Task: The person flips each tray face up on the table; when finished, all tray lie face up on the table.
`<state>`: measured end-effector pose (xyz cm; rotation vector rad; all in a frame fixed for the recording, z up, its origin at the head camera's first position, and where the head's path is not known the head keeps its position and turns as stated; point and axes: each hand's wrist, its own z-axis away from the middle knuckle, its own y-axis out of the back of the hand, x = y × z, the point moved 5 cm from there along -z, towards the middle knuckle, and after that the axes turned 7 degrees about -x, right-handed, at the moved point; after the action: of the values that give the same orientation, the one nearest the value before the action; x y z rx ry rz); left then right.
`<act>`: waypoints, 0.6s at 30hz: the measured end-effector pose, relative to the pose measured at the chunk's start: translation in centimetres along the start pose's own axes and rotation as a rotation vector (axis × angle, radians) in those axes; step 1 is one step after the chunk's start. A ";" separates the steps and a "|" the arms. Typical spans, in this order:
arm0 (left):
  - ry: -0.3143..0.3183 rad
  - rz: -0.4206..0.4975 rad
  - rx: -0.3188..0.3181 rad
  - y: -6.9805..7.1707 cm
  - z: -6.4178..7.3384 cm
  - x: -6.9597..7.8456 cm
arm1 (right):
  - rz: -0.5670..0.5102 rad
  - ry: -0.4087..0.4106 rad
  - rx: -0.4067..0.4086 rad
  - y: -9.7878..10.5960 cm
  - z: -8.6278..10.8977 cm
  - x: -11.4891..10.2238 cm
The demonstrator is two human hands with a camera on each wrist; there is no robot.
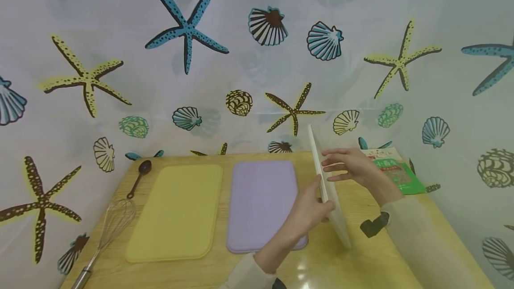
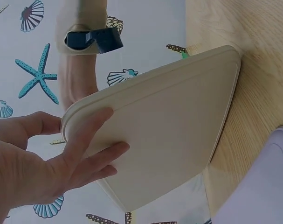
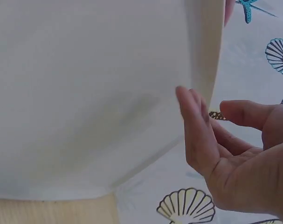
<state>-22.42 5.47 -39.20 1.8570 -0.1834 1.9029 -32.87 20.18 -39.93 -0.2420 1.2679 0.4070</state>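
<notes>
A cream-white board with rounded corners, probably a cutting board, stands tilted on its edge on the wooden table. My left hand pinches its near edge, fingers on one face and the thumb round the other side. On the board's right side is my right hand, its fingers loosely bent. The right wrist view shows that hand close to the board's pale face; whether the fingertips touch it I cannot tell. To the left lie a purple board and a yellow board, both flat.
At the table's left edge lie a wire whisk and a dark brown spoon. Behind my right hand is a green and white packet. A white curtain printed with starfish and shells encloses the back and sides.
</notes>
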 end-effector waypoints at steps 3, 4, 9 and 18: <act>0.008 0.009 0.017 0.1 0.0 -0.4 | 0.048 -0.021 0.041 1.2 0.7 2.3; 0.006 0.013 0.024 0.2 -0.1 -0.5 | 0.075 -0.033 0.053 1.6 0.9 3.2; 0.002 0.041 0.059 0.7 -0.1 -0.9 | 0.186 -0.140 0.113 3.1 1.2 8.2; -0.015 0.136 0.082 1.1 0.0 -2.2 | 0.321 -0.163 0.160 3.3 2.4 12.9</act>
<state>-22.88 4.01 -41.06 1.9580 -0.2457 2.0153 -29.07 26.18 -51.39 0.1308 1.1727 0.5842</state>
